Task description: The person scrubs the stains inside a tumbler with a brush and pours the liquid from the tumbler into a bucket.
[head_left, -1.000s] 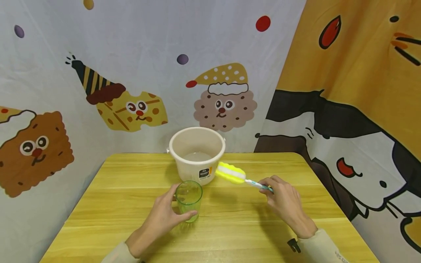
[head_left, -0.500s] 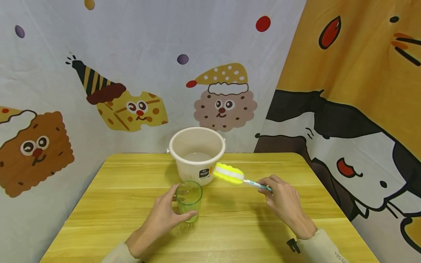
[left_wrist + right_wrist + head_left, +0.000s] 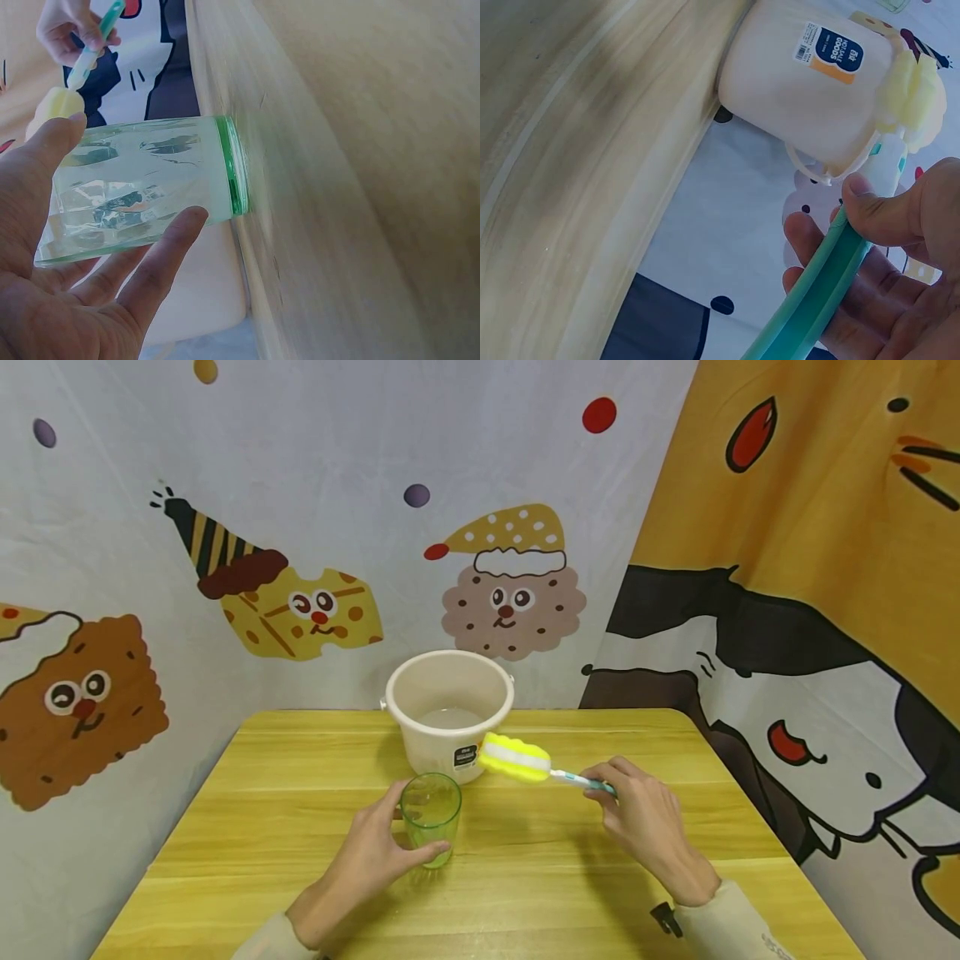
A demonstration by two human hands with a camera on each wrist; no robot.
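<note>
A clear green drinking glass (image 3: 432, 814) stands upright on the table, and my left hand (image 3: 372, 847) grips it round the side, thumb in front. In the left wrist view the glass (image 3: 142, 187) sits between thumb and fingers, its thick green base on the wood. My right hand (image 3: 647, 818) pinches the white and teal handle of a cup brush (image 3: 516, 757) with a yellow and white sponge head. The brush is raised above the table, its head pointing left. Seen from the right wrist, the teal handle (image 3: 817, 289) lies between thumb and fingers.
A cream bucket (image 3: 450, 693) with a label stands at the back of the wooden table (image 3: 300, 777), just behind the glass. Cartoon-printed cloth (image 3: 337, 460) hangs behind and to the right. A small black object (image 3: 665, 918) lies by the right sleeve.
My right hand has shifted slightly left, bringing the brush head closer to the glass and across the bucket's front. The left hand and glass have stayed put.
</note>
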